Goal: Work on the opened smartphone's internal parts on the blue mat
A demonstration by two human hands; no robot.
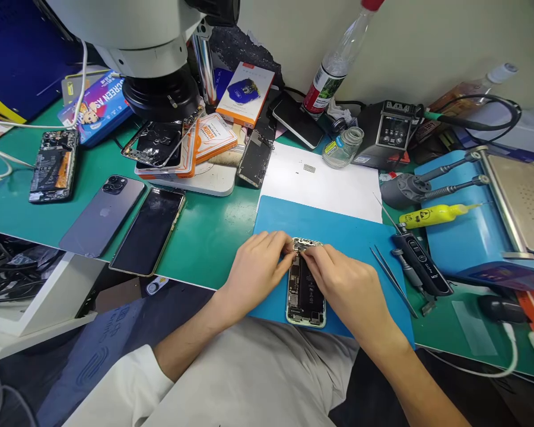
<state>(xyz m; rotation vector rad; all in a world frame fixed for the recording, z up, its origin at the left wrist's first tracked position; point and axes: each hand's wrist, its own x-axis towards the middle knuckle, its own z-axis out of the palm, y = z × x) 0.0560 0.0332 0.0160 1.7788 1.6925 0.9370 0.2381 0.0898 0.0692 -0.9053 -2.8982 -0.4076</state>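
Observation:
An opened phone with its insides showing lies on a blue mat at the near edge of the bench. My left hand rests at the phone's upper left, fingers curled and pinched at its top end. My right hand lies over the phone's right side, its fingertips pinched together at the same top end. What the fingertips hold there is too small to make out.
Tweezers and a dark electric screwdriver lie right of the mat. Two whole phones sit to the left, a microscope stands behind them, and a white sheet, a soldering station and a blue heating unit fill the back right.

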